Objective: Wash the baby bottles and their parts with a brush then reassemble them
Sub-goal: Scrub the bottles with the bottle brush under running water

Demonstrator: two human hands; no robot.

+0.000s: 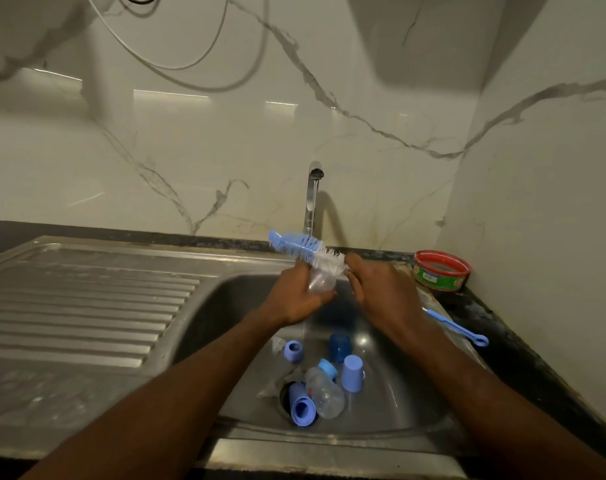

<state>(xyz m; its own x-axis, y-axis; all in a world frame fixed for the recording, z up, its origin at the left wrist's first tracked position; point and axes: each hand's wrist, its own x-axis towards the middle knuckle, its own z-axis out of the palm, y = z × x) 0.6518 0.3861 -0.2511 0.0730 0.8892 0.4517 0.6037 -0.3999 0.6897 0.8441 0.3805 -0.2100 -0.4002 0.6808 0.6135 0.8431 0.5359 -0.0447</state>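
Over the steel sink (232, 306), my left hand (296, 296) grips a small clear bottle part (321, 282). My right hand (381, 292) holds the blue and white bottle brush (305, 249) by its handle, with the bristles lying across the top of that clear part. Water runs from the tap (311, 199) just behind them. In the basin lie a clear baby bottle (324, 393) on its side, a dark blue cap (339, 346), light blue caps (352, 373) and rings (293, 350), and another light blue piece (301, 408) over the drain.
A ribbed steel drainboard (86, 299) spreads to the left. On the dark counter at right lie a thin blue nipple brush (461, 329) and a red and green round tub (440, 270). Marble walls close the back and right side.
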